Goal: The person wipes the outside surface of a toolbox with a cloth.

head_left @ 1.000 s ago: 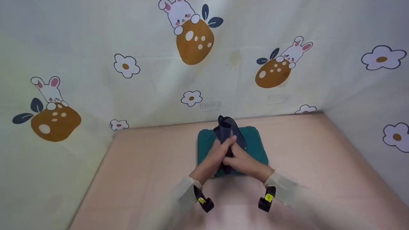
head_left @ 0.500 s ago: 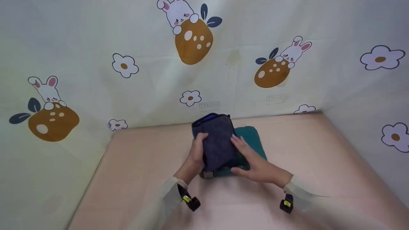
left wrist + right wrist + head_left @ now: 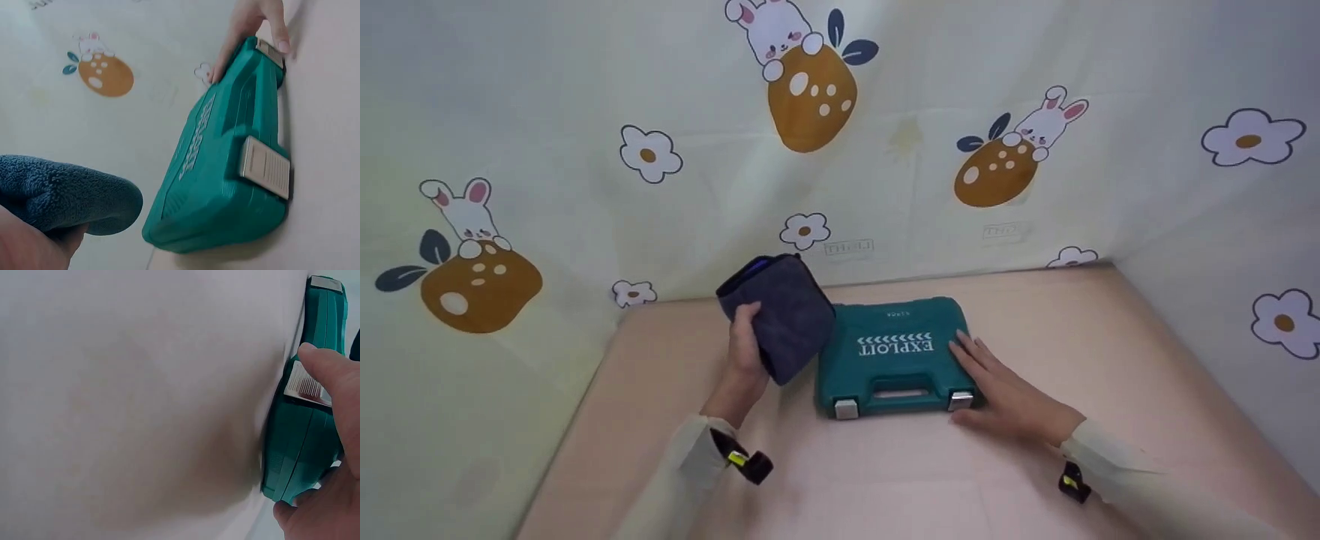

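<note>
A folded dark blue cloth (image 3: 791, 319) is gripped by the left hand (image 3: 744, 367), thumb across its face, held up at the left of a green case. The green case (image 3: 896, 330) lies flat, its lettering upside down in the head view, handle and two silver latches toward the person. On the case's right side rests the right hand (image 3: 1012, 397), fingers extended over the top edge and thumb near the right latch (image 3: 961, 400). In the left wrist view the cloth (image 3: 84, 194) shows a fuzzy texture, apart from the case (image 3: 208, 174).
A pink-covered table (image 3: 675, 352) carries the case near its back edge. Behind and at both sides hangs a pale curtain (image 3: 720, 195) printed with rabbits, orange fruit and flowers.
The cloth, earlier between both hands above the case, has moved left with the left hand. Its flat face now shows, the case top is uncovered, and the right hand has moved right onto the case's side.
</note>
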Demonstrator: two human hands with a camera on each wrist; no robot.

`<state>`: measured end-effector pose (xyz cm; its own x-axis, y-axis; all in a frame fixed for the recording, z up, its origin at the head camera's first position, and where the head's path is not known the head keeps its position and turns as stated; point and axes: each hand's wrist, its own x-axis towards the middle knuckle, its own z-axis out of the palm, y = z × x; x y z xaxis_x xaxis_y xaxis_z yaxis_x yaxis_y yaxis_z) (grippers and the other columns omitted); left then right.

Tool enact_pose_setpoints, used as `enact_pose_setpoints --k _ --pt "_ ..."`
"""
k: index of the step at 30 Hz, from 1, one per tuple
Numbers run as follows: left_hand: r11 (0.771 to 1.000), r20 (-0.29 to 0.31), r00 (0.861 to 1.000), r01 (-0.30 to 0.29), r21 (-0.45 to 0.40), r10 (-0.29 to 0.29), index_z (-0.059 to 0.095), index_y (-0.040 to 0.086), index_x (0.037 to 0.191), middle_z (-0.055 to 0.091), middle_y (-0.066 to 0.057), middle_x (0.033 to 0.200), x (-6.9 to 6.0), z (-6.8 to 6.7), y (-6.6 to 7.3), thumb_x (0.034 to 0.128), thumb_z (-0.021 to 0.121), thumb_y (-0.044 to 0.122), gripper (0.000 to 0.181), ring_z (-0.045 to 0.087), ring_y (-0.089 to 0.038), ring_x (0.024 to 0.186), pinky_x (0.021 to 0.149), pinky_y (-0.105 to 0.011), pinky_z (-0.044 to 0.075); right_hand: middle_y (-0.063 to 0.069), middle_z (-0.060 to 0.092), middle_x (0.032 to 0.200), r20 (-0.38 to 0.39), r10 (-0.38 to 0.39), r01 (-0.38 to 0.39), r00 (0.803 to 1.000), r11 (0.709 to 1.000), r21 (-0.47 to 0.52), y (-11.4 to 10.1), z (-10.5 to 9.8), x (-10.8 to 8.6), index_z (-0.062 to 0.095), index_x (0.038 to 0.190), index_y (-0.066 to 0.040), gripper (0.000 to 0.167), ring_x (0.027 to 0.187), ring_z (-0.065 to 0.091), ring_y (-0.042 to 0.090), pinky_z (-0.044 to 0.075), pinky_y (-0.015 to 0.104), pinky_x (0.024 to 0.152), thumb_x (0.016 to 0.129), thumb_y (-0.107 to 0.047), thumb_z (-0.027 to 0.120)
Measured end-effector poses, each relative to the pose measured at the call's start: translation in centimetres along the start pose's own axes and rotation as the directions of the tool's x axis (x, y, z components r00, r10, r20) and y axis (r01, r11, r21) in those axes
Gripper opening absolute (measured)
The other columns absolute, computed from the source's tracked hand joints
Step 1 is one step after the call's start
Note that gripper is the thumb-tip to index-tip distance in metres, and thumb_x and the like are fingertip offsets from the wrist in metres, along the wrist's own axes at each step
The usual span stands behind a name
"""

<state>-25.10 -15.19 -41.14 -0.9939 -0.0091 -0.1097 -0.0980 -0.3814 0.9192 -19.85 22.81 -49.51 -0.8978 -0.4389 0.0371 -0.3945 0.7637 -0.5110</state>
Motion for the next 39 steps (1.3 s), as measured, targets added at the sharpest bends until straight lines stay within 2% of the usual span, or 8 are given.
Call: enact_pose_setpoints --k 6,11,16,21,27,31,37,39 --pt "0.998 -0.074 0.996 -0.053 -0.035 0.05 0.029 0.004 0.151 0.041 -0.009 0.145 1.2 -2.0 -0.1 0.1009 0.035 0.03 0.057 0.044 -0.019 0.126 0.104 -0.026 0.036 0.003 -0.01 0.169 0.004 0.063 -0.063 0.998 0.998 0.005 -0.2 0.1 0.6 0.006 0.165 -0.02 0.111 0.152 0.01 0.034 0.028 0.054 0.112 0.087 -0.053 0.077" --pt "0.995 -0.124 0.989 -0.092 -0.039 0.086 0.039 0.002 0.145 0.048 -0.011 0.138 2.0 -3.0 -0.1 0.1019 0.035 0.031 0.052 0.05 -0.02 0.121 0.1 -0.027 0.041 0.003 -0.014 0.169 0.007 0.088 -0.088 0.996 0.996 0.014 -0.1 0.3 0.9 0.003 0.165 -0.023 0.112 0.151 0.014 0.035 0.03 0.053 0.112 0.087 -0.055 0.077" --pt "0.997 -0.162 0.984 -0.068 0.035 0.073 0.038 0.001 0.147 0.046 -0.01 0.142 2.5 -3.3 -0.4 0.1022 0.034 0.034 0.056 0.047 -0.019 0.125 0.104 -0.026 0.036 0.005 -0.016 0.168 0.019 0.107 -0.108 0.994 0.993 0.047 0.1 0.4 1.0 0.001 0.165 -0.027 0.112 0.15 0.016 0.038 0.031 0.054 0.111 0.087 -0.055 0.077" --pt "0.99 -0.197 0.979 -0.032 0.137 0.059 0.034 -0.001 0.15 0.042 -0.01 0.146 3.0 -3.0 -0.9 0.1009 0.037 0.038 0.063 0.041 -0.02 0.13 0.109 -0.027 0.03 0.008 -0.014 0.168 0.035 0.142 -0.145 0.989 0.986 0.083 0.0 0.5 1.0 0.0 0.165 -0.03 0.112 0.149 0.017 0.041 0.03 0.057 0.111 0.087 -0.054 0.077" --pt "0.968 -0.198 0.977 -0.023 0.25 0.074 0.028 -0.006 0.152 0.04 -0.018 0.148 3.7 -1.8 -2.1 0.1005 0.04 0.039 0.069 0.04 -0.026 0.132 0.112 -0.035 0.028 0.008 -0.013 0.168 0.054 0.175 -0.18 0.983 0.98 0.087 -0.1 0.5 1.2 -0.002 0.164 -0.032 0.114 0.149 0.018 0.043 0.03 0.058 0.11 0.086 -0.053 0.078" --pt "0.955 -0.186 0.981 -0.003 0.298 0.061 0.024 -0.008 0.154 0.038 -0.022 0.149 4.0 -0.9 -3.1 0.1015 0.041 0.04 0.073 0.038 -0.03 0.134 0.114 -0.039 0.027 0.011 -0.009 0.169 0.051 0.181 -0.186 0.982 0.977 0.101 -0.1 0.6 1.1 -0.003 0.164 -0.03 0.116 0.148 0.02 0.044 0.03 0.058 0.11 0.086 -0.052 0.079" --pt "0.928 -0.146 0.989 0.071 0.366 -0.018 0.014 -0.005 0.158 0.03 -0.023 0.156 4.0 0.0 -4.9 0.1033 0.04 0.044 0.078 0.032 -0.033 0.139 0.116 -0.046 0.023 0.016 -0.004 0.168 0.054 0.189 -0.194 0.981 0.973 0.123 -0.3 0.6 1.1 -0.006 0.164 -0.027 0.118 0.148 0.019 0.044 0.029 0.058 0.111 0.086 -0.05 0.08" --pt "0.919 -0.131 0.991 0.069 0.388 -0.019 0.015 -0.005 0.159 0.029 -0.022 0.157 4.0 0.2 -5.2 0.1036 0.039 0.044 0.077 0.031 -0.033 0.141 0.117 -0.047 0.022 0.018 -0.002 0.168 0.053 0.184 -0.189 0.982 0.975 0.121 -0.3 0.6 1.2 -0.005 0.164 -0.025 0.118 0.147 0.02 0.044 0.029 0.057 0.111 0.086 -0.049 0.08"
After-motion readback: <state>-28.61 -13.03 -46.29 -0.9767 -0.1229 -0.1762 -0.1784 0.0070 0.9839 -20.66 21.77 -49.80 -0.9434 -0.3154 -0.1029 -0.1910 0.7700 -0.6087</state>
